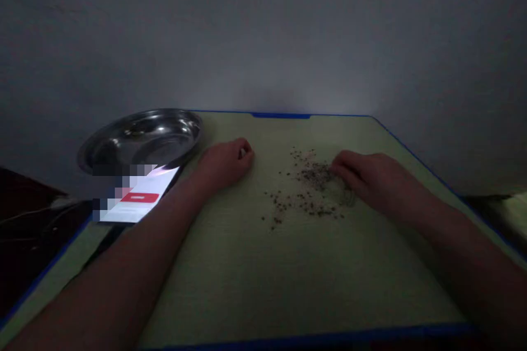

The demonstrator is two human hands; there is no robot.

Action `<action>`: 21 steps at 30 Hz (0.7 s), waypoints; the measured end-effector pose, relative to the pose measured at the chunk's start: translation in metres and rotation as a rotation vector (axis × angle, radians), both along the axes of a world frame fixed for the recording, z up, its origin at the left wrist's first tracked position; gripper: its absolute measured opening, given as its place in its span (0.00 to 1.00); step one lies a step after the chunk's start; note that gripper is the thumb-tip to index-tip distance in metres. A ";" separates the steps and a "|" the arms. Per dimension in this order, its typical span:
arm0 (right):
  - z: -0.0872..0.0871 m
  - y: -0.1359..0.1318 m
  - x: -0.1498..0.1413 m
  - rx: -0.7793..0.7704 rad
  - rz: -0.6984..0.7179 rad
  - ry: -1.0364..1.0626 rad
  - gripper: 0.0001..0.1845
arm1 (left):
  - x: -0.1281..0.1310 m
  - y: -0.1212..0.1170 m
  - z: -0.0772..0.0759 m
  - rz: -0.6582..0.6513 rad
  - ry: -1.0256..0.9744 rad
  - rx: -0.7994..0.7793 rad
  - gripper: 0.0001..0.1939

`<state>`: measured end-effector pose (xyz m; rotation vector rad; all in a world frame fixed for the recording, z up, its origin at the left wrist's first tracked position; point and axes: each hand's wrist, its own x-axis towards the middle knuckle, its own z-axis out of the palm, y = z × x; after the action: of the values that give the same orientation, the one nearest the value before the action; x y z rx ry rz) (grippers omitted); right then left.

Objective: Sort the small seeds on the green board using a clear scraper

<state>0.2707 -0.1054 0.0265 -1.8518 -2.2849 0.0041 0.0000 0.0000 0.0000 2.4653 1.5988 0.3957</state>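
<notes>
A scatter of small dark grains (pixel 309 186) lies on a pale green board with a blue rim (pixel 280 115). My right hand (pixel 366 175) rests on the board at the right edge of the grains, fingers curled down and touching them. My left hand (pixel 226 162) lies to the left of the grains, closed into a loose fist with the fingertips pinched together. What the left fingers hold, if anything, is too small to make out. The scene is dim.
A shiny steel bowl (pixel 142 140) stands at the board's far left corner. In front of it a lit phone (pixel 138 197) lies by my left forearm. A plain wall rises behind the board. Dark clutter sits off the left edge.
</notes>
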 end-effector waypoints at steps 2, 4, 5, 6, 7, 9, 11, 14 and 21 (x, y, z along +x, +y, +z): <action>-0.005 -0.002 -0.007 -0.025 0.043 -0.011 0.16 | 0.001 0.000 0.001 0.005 0.007 -0.004 0.18; -0.007 -0.004 -0.014 -0.048 0.093 -0.003 0.17 | 0.001 -0.001 0.001 0.006 0.013 -0.006 0.18; -0.008 -0.005 -0.017 -0.063 0.124 0.007 0.17 | 0.001 -0.001 0.001 0.005 0.017 -0.006 0.18; -0.008 -0.007 -0.019 -0.076 0.158 0.025 0.18 | 0.002 -0.001 0.001 0.002 0.020 -0.007 0.18; -0.007 -0.008 -0.021 -0.081 0.185 0.048 0.18 | 0.002 -0.001 0.001 0.001 0.020 -0.005 0.17; -0.005 -0.010 -0.021 -0.064 0.203 0.098 0.18 | 0.001 -0.001 0.002 -0.002 0.017 0.004 0.17; -0.002 -0.011 -0.019 -0.032 0.188 0.135 0.18 | 0.001 -0.002 0.002 -0.003 0.013 0.012 0.17; 0.001 -0.013 -0.017 -0.036 0.216 0.175 0.18 | 0.001 -0.002 0.002 0.004 0.015 0.010 0.17; -0.001 -0.024 -0.032 -0.085 0.309 0.215 0.18 | 0.001 0.000 0.001 0.003 0.024 0.026 0.17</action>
<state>0.2385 -0.1290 0.0253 -1.4341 -2.4194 0.3324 0.0013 0.0002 0.0005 2.4968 1.6168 0.3916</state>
